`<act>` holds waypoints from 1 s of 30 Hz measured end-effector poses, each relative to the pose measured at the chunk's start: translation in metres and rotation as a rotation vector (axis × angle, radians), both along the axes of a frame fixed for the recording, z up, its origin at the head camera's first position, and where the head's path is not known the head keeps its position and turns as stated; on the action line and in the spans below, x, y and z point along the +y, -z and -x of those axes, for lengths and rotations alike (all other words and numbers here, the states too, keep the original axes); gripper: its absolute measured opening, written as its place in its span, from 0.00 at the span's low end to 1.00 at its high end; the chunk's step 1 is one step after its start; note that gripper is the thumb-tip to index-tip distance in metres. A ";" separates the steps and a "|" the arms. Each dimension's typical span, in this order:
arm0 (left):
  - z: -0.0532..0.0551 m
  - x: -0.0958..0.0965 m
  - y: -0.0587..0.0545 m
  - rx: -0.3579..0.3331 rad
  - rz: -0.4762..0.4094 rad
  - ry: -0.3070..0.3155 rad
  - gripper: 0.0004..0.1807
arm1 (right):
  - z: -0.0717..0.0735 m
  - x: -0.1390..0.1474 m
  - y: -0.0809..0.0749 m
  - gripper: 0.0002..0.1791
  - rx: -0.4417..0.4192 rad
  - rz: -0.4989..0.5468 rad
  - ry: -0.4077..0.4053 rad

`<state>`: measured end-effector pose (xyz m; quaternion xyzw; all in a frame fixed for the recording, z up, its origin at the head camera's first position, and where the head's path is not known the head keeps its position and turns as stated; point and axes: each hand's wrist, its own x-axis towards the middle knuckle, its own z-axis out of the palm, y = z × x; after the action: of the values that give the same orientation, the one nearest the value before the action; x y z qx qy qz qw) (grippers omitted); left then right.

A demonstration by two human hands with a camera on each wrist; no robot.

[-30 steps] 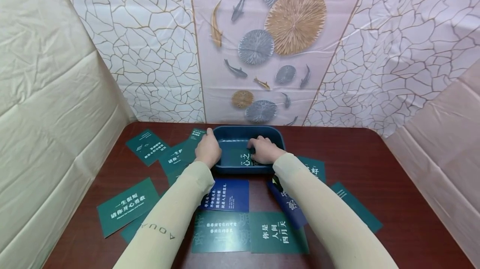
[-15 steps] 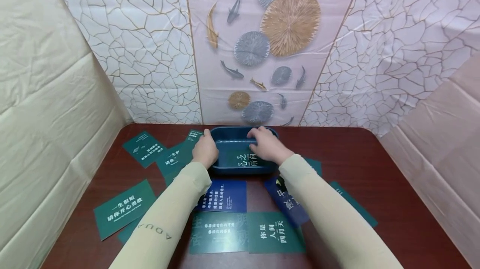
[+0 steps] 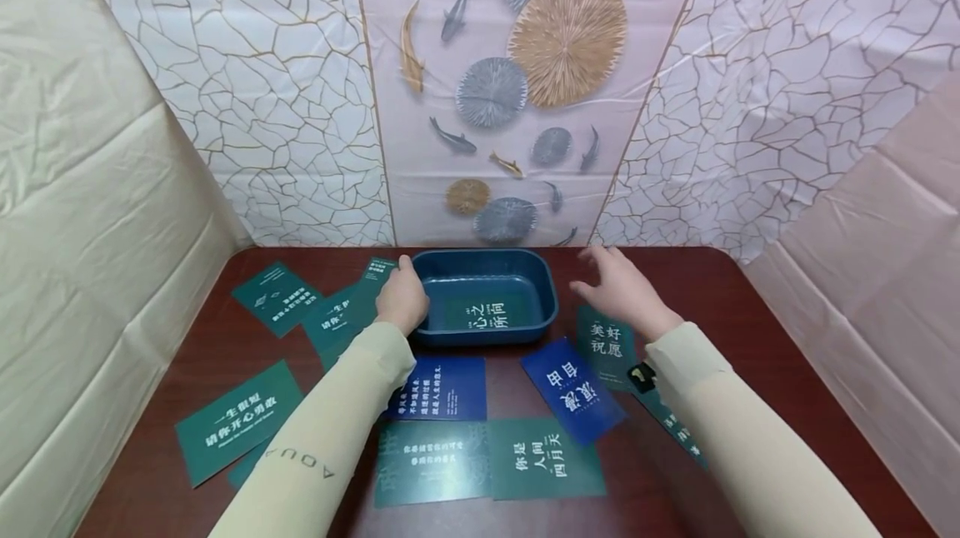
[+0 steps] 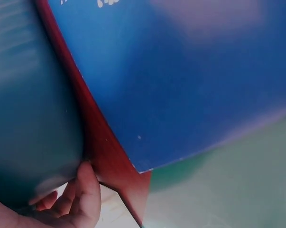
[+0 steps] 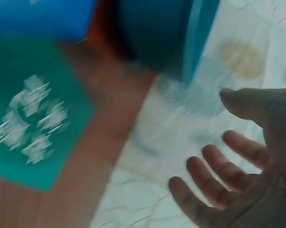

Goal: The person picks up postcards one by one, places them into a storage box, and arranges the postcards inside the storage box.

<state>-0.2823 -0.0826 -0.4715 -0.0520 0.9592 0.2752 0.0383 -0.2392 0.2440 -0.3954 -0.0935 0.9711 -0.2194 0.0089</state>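
Note:
A dark blue plastic tray [image 3: 483, 339] stands near the back edge of the table, one green postcard [image 3: 468, 315] with white lettering lying flat in it. At the tray's left end my left hand [image 3: 402, 298] grips its side; the left wrist view has the fingers [image 4: 88, 190] curled against the tray wall [image 4: 33, 109]. My right hand [image 3: 626, 288] is off the tray's right side in the air, fingers spread and nothing held. Just in front of it lies a green postcard [image 3: 606, 346], overlapped by a blue postcard [image 3: 573, 388]. The right wrist view is blurred.
Several green postcards [image 3: 240, 419] lie scattered on the left of the table. Front and centre are a blue postcard [image 3: 442, 388] and two green ones [image 3: 547, 459] side by side. Another green postcard [image 3: 678, 421] is partly under the right sleeve. A patterned cloth [image 3: 487, 180] hangs behind the table.
My right hand has left the inside of the tray and moved right, beyond its rim, leaving the green postcard in the tray uncovered. My left hand stays on the tray's left end.

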 end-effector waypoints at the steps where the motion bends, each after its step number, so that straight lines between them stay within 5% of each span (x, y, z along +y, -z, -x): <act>1: 0.000 0.001 0.000 -0.002 0.000 -0.001 0.37 | -0.002 0.008 0.004 0.32 -0.033 -0.007 0.013; 12: -0.001 0.002 0.001 -0.020 0.001 -0.002 0.38 | -0.020 0.047 0.043 0.58 -0.343 -0.107 0.226; 20: 0.000 0.000 -0.002 -0.021 0.005 -0.005 0.39 | -0.023 0.034 0.053 0.71 -0.367 -0.170 0.379; 30: -0.001 0.000 -0.004 -0.036 0.002 -0.020 0.39 | -0.016 0.027 0.055 0.78 -0.424 -0.178 0.411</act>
<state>-0.2812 -0.0822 -0.4670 -0.0668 0.9580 0.2737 0.0529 -0.2229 0.2707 -0.4505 0.1537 0.9616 -0.1452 0.1751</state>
